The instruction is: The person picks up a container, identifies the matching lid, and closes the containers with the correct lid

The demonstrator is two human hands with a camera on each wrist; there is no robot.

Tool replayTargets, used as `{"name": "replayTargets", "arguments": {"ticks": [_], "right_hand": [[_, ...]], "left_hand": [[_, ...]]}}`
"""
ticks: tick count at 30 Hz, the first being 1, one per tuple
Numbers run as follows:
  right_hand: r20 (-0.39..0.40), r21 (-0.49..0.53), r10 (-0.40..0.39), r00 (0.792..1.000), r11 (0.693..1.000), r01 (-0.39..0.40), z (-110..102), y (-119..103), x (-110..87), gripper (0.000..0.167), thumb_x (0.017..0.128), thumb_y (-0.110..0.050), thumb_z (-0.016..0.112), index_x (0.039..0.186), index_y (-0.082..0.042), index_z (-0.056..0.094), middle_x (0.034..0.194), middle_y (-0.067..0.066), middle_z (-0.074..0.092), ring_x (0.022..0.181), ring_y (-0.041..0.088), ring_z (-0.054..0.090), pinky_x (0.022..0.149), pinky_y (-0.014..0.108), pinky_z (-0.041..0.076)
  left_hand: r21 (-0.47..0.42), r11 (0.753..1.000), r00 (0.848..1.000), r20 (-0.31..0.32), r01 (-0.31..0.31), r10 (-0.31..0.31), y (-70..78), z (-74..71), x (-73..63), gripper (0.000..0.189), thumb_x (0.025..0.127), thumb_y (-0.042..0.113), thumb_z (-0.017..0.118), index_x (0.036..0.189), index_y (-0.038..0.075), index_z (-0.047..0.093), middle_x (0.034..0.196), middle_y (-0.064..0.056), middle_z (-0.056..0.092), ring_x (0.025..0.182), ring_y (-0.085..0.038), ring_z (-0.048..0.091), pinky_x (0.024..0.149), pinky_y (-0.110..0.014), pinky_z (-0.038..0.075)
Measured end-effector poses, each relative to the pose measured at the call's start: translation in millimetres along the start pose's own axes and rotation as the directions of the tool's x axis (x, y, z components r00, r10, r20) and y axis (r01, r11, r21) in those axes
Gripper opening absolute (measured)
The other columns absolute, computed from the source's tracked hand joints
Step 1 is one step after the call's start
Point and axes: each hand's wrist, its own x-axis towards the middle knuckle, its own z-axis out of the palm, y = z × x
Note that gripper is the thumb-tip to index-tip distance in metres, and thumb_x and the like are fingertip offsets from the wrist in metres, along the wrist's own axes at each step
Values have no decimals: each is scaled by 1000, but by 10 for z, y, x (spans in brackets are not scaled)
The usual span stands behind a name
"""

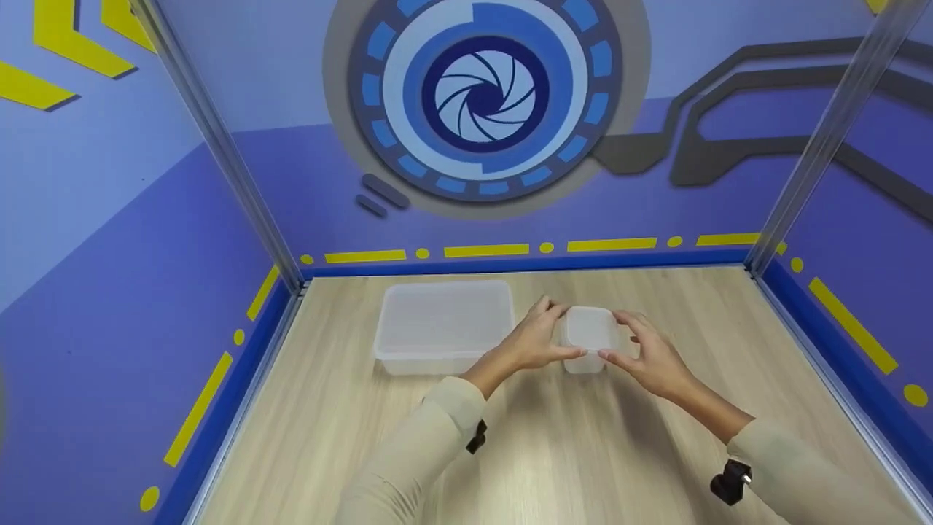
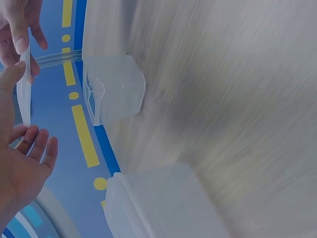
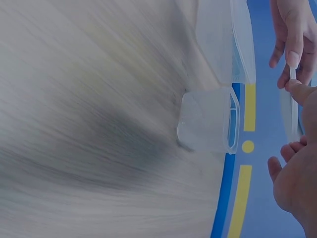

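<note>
A translucent white lid [image 1: 589, 327] is held level between both hands, apart from and above a small clear plastic container [image 1: 583, 364]. My left hand [image 1: 536, 340] pinches the lid's left side between thumb and fingers. On the opposite side my right hand [image 1: 654, 359] pinches it the same way, the thumbs close together at the near edge. Both wrist views show the lid [image 2: 24, 96] edge-on and the small container [image 3: 205, 120] standing upright on the table, its top uncovered.
Left of the hands stands a larger rectangular translucent box [image 1: 446, 321] with its lid on. The light wood table [image 1: 342, 437] is bounded by printed blue panels [image 1: 291, 175] and metal corner posts [image 1: 226, 146] at the back left and right.
</note>
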Motion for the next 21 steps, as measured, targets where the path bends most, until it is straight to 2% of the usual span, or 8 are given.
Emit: {"name": "replayTargets", "arguments": {"ticks": [6, 15, 21], "right_hand": [[-7, -20, -3, 1000, 1000, 3, -6, 54, 25, 72, 95, -22, 83, 153, 4, 48, 151, 25, 52, 137, 44, 50, 104, 67, 48], [-17, -41, -27, 999, 999, 27, 26, 110, 105, 71, 94, -18, 84, 151, 5, 50, 149, 24, 54, 135, 44, 53, 101, 66, 50], [-26, -62, -31, 999, 998, 30, 27, 122, 161, 73, 93, -17, 84, 151, 7, 49, 149, 27, 53, 135, 46, 54, 100, 65, 51]], "left_hand": [[-47, 999, 1000, -12, 20, -20, -28, 58, 21, 80, 89, 51, 84, 152, 13, 54, 138, -3, 50, 120, -14, 54, 104, -32, 50], [-69, 996, 997, -44, 61, -64, -65, 137, 56, 84, 90, 48, 84, 156, 10, 50, 149, -1, 47, 138, -15, 48, 115, -34, 43], [-73, 995, 995, -59, 73, -78, -56, 150, 103, 86, 91, 44, 84, 159, 8, 45, 150, -3, 46, 141, -18, 47, 116, -33, 42]]}}
